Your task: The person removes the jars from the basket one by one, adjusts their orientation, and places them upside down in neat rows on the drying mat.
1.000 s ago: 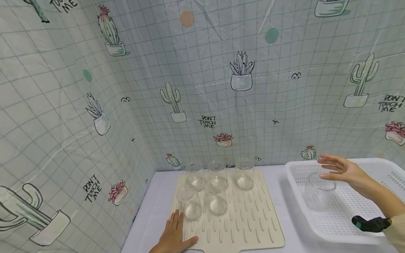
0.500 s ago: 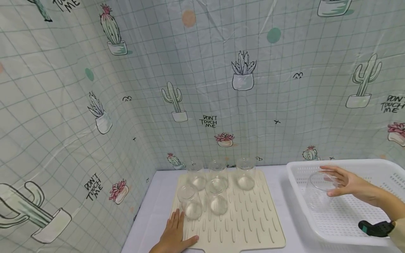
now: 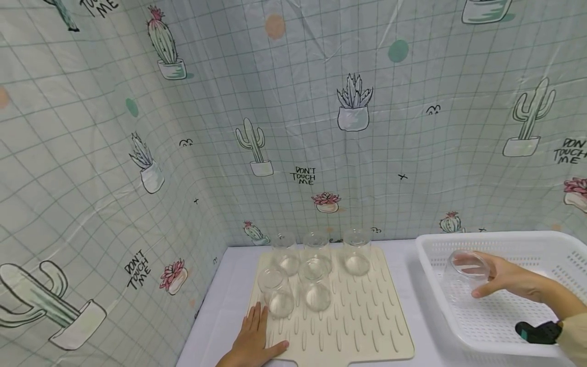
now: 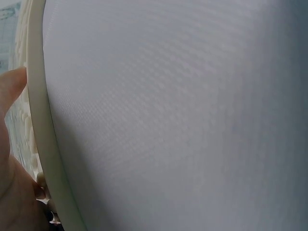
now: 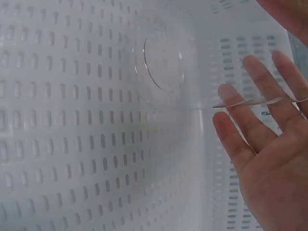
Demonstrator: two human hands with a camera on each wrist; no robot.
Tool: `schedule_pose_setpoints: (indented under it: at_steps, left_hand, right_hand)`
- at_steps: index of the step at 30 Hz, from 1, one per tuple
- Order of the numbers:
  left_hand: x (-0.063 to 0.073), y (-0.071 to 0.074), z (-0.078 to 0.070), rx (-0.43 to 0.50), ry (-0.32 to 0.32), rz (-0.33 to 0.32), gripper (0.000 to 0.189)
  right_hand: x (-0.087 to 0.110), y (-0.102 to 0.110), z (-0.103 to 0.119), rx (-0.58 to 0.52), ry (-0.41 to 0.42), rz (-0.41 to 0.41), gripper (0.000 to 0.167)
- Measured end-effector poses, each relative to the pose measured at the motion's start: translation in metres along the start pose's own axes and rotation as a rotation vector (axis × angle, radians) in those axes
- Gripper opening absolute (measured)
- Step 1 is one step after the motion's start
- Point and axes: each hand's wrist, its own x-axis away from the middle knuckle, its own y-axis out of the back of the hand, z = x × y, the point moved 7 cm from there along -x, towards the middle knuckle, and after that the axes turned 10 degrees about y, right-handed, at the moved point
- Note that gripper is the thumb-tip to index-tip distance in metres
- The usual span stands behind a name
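One clear cup (image 3: 458,288) stands in the left part of the white perforated basket (image 3: 447,326). My right hand (image 3: 511,275) reaches round its right side near the rim, fingers behind it and thumb in front. In the right wrist view, the fingers (image 5: 245,122) are spread and nearly straight, overlapping the rim of the clear cup (image 5: 161,65). My left hand (image 3: 252,334) lies flat on the left edge of the cream ridged draining board (image 3: 367,318), fingers extended. In the left wrist view, its thumb (image 4: 13,86) rests at the board's edge (image 4: 41,106).
Several clear cups stand on the draining board, among them a back right cup (image 3: 356,255) and a front left cup (image 3: 277,295). A white cloth (image 3: 208,316) covers the table. A cactus-print curtain (image 3: 293,127) hangs behind and at the left.
My right hand has moved down from above the cup to beside and behind its rim. The left hand stays on the board, and the cups there have not moved.
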Motion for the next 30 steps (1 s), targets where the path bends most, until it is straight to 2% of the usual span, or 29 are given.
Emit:
schedule_pose_setpoints:
  at_steps: [3, 13, 16, 20, 24, 30]
  left_hand:
    - [0.0, 0.001, -0.001, 0.004, 0.0, 0.004, 0.105]
    - [-0.001, 0.001, -0.002, 0.011, -0.007, 0.007, 0.105]
    - [0.0, 0.002, 0.0, 0.018, 0.0, 0.012, 0.105]
    - [0.0, 0.001, 0.003, 0.005, 0.015, 0.017, 0.106]
    - [0.0, 0.002, 0.006, 0.07, 0.024, 0.033, 0.105]
    - [0.001, 0.006, 0.013, 0.25, 0.04, 0.095, 0.107]
  right_hand:
    - [0.001, -0.002, -0.001, 0.012, 0.006, 0.0, 0.073]
    - [0.0, -0.004, 0.004, -0.064, 0.081, 0.017, 0.068]
    - [0.001, 0.0, 0.007, -0.056, 0.081, -0.014, 0.067]
    - [0.004, 0.009, 0.011, 0.03, 0.061, -0.093, 0.065]
    - [0.008, 0.021, 0.017, 0.122, 0.044, -0.172, 0.066]
    - [0.012, 0.035, 0.031, 0.246, 0.018, -0.252, 0.067]
